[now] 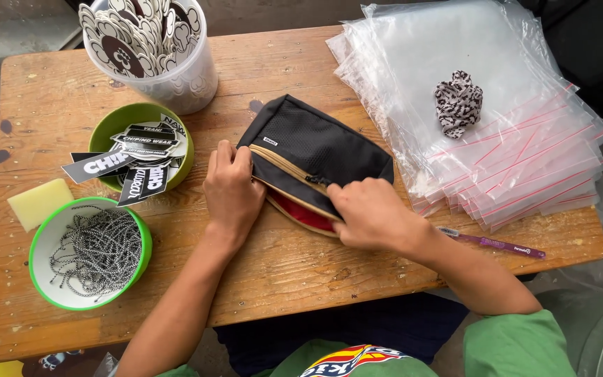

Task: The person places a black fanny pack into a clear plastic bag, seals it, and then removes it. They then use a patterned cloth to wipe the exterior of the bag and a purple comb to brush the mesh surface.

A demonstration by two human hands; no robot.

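both forearms reach up from the green-sleeved lap to a black pouch [315, 150] lying at the middle of the wooden table [280, 272]. left hand [232, 188] closes its fingers over the pouch's near left end, pinning it to the wood; right hand [368, 213] curls around the open lower edge by the zip pull [317, 181], fingers together and tucked against the red lining [305, 215]. judged from this grip, the zip work goes best if the left hand holds the fabric taut along the tan zip tape while the right draws in line with the teeth, so the soft mesh does not bunch or catch. pouch cloth looks woven and slightly textured, with a small label on top. left of it, a green bowl [144, 237] holds a tangle of fine ball chains, another green bowl [106, 132] holds glossy black and white stickers, and a pale yellow sponge [38, 202] sits just beside them. behind, a clear tub [190, 84] is packed with flat die-cut pieces. right of the pouch lies a slippery stack of clear zip bags [525, 167] with red seal lines, a crumpled patterned cloth [458, 103] on top, and a purple pen [497, 243] near the table's edge.
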